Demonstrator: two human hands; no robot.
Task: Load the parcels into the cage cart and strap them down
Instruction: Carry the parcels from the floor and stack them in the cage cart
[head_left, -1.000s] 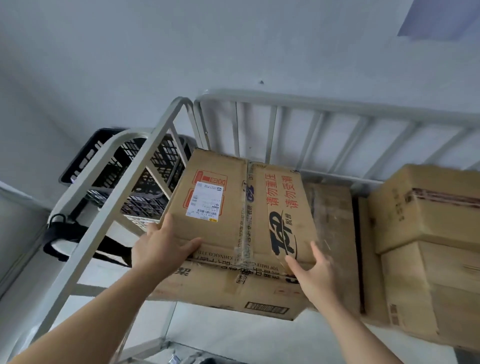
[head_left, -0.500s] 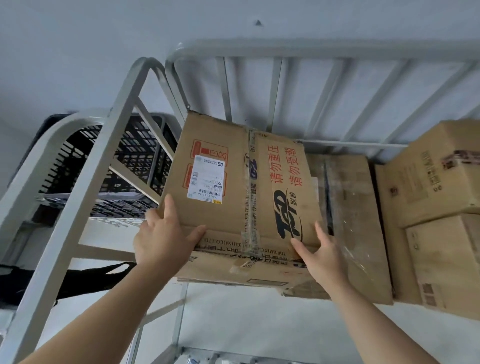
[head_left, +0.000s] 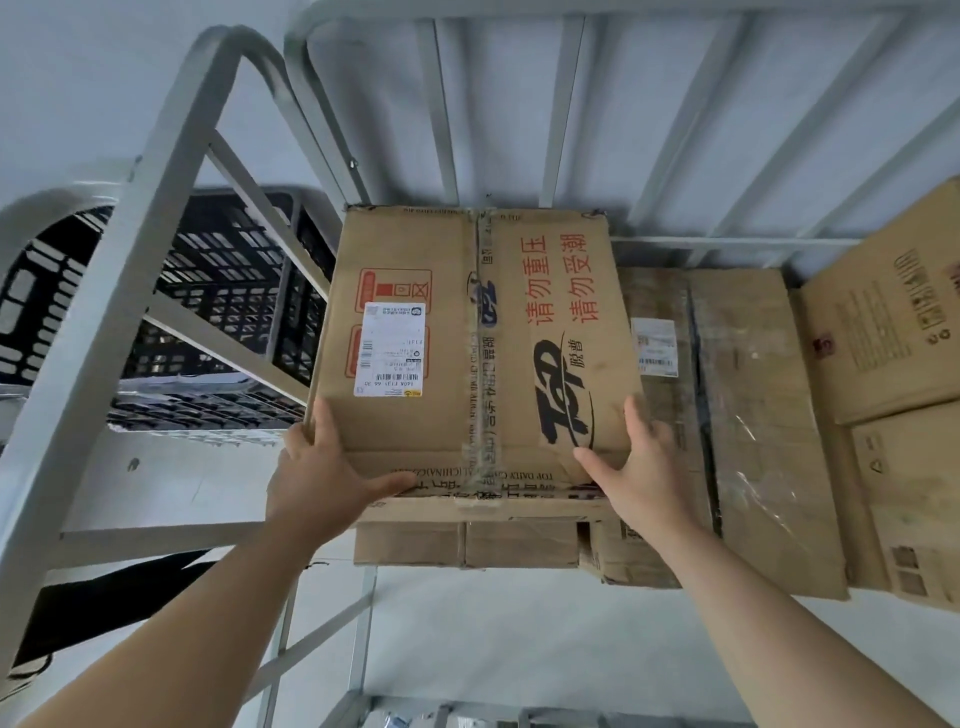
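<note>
Brown cardboard parcel with red lettering and a white label, lying on a flatter cardboard box against the back bars of the grey metal cage cart. Left hand and right hand each clamped on a near corner, fingers along the side wall, thumb across the near face. More brown cartons stacked just beside, to the right. Loading apparently well along; letting go and all strapping yet to do, no strap visible across the load.
</note>
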